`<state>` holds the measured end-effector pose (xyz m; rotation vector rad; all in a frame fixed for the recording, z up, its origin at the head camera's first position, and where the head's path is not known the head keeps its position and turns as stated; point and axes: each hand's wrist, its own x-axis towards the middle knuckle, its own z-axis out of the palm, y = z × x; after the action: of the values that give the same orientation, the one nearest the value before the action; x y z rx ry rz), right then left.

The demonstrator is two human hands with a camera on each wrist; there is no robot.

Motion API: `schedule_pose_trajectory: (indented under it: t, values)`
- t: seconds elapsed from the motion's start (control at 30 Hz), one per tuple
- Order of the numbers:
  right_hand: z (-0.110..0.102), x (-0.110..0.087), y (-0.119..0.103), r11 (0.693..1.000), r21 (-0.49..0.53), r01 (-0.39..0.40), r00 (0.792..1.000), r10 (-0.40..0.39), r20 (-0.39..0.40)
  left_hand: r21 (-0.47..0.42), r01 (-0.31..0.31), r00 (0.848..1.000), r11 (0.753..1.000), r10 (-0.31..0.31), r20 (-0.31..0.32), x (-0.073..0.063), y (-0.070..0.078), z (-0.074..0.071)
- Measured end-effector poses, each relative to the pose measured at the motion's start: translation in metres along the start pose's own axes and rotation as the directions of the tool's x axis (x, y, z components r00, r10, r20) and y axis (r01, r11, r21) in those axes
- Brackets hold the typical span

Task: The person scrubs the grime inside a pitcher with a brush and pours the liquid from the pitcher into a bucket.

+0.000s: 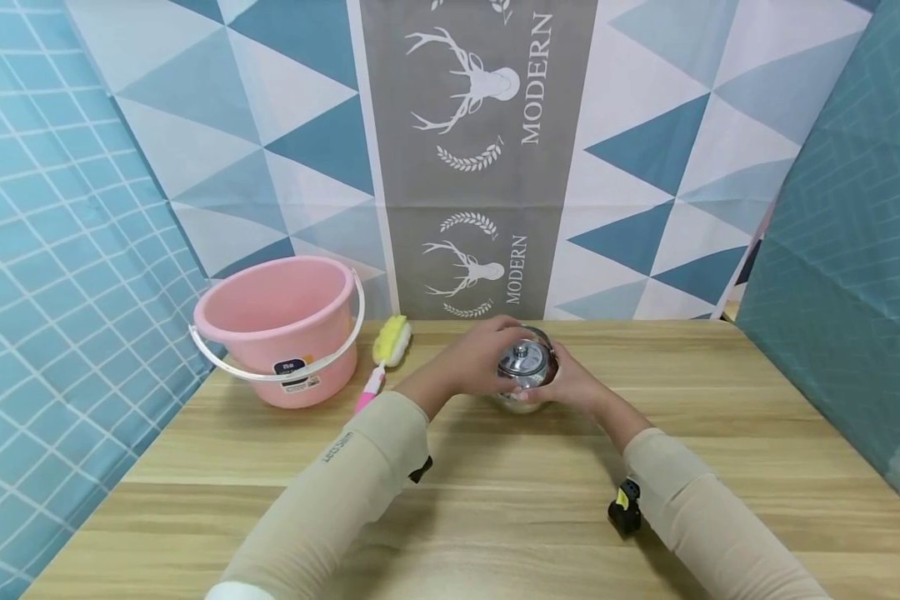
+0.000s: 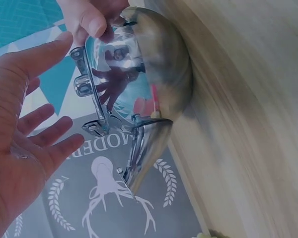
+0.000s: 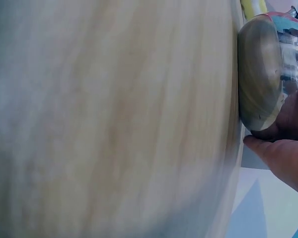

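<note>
A shiny stainless steel teapot [image 1: 525, 357] sits on the wooden table, its round lid with a small knob facing up. Its spout [image 2: 151, 141] and knob [image 2: 83, 85] show in the left wrist view. My right hand [image 1: 572, 385] grips the pot's side; from the right wrist, its rounded body [image 3: 260, 74] shows with part of that hand [image 3: 285, 158] against it. Over the lid side, my left hand [image 2: 20, 134] has its fingers spread, with a gap between palm and lid. In the head view the left hand [image 1: 487, 358] overlaps the pot's left side.
Back left on the table [image 1: 510, 517] stands a pink bucket [image 1: 292, 333] with a white handle. Beside it lies a brush with a yellow and white sponge head [image 1: 392, 340] and pink handle. Patterned cloths [image 1: 465, 167] hang behind and at both sides.
</note>
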<state>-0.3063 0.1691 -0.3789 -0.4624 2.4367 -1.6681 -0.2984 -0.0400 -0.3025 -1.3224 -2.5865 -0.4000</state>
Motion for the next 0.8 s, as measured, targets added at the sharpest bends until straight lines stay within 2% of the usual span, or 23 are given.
schedule_pose_trajectory:
  t: [0.2,0.5,0.8]
  values:
    - [-0.001,0.001,0.001,0.998,0.045,0.053,0.998,-0.055,0.026,0.001,0.036,0.999,0.999,-0.036,0.028,0.011,0.001,0.001]
    - [-0.005,0.002,0.0,0.999,0.002,0.045,0.999,-0.045,0.028,0.078,0.051,0.992,0.996,-0.06,0.115,0.031,0.003,-0.003]
    - [-0.005,0.003,0.0,0.999,-0.026,0.04,0.999,-0.039,0.027,0.091,0.072,0.977,0.993,-0.088,0.194,0.044,-0.004,-0.005]
